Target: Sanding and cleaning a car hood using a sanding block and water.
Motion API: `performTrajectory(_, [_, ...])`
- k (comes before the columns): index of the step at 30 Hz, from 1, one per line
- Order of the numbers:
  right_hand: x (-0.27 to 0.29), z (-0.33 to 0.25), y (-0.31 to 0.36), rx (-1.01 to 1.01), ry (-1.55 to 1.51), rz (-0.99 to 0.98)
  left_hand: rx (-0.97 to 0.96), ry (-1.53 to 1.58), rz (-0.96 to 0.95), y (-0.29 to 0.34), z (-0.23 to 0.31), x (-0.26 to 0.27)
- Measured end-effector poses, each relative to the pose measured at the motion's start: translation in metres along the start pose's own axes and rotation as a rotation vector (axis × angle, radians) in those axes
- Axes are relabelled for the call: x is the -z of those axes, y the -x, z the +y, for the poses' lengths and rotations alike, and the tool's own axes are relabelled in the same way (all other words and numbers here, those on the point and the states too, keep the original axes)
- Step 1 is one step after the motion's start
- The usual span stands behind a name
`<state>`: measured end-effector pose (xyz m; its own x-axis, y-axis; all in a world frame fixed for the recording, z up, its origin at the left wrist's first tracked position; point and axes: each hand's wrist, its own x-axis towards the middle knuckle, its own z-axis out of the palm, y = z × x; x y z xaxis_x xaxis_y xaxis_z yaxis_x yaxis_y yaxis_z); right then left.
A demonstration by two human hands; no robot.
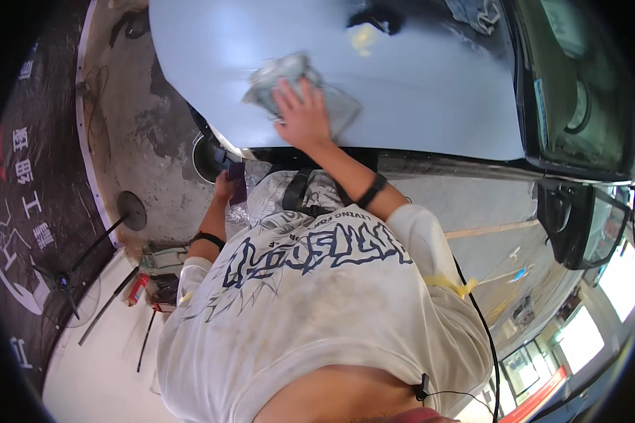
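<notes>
A crumpled grey cloth (271,81) lies on the pale blue-grey car hood (430,99). My right hand (303,116) presses it flat against the panel, fingers spread over it. The cloth's edges look slightly blurred. Low on my left, beside the hood's front corner, my left hand (226,187) is closed on a dark purple flat pad (238,182), which looks like sandpaper. Its fingertips are partly hidden. Just beyond that hand is a dark round bucket (203,158). Farther up the hood are a yellowish patch (363,39) and a black opening or patch (384,20).
The windshield (578,92) and a black side mirror (578,222) are at the right. Another crumpled cloth (476,14) lies near the windshield. A round stand base (130,210) and a red can (137,289) are on the left floor, near a dark printed banner (35,162).
</notes>
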<state>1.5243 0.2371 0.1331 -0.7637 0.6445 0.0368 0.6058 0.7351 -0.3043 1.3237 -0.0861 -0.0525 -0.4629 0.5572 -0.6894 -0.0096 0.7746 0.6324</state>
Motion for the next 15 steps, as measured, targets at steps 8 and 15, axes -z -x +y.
performTrajectory(8, [0.018, 0.067, 0.009, 0.400, -0.162, -0.105, 0.245, -0.592, 0.018, 0.035, -0.035, 0.017])
performTrajectory(15, [0.066, 0.117, 0.028, 0.345, 0.137, -0.222, 0.417, -0.112, 0.072, 0.164, -0.120, -0.108])
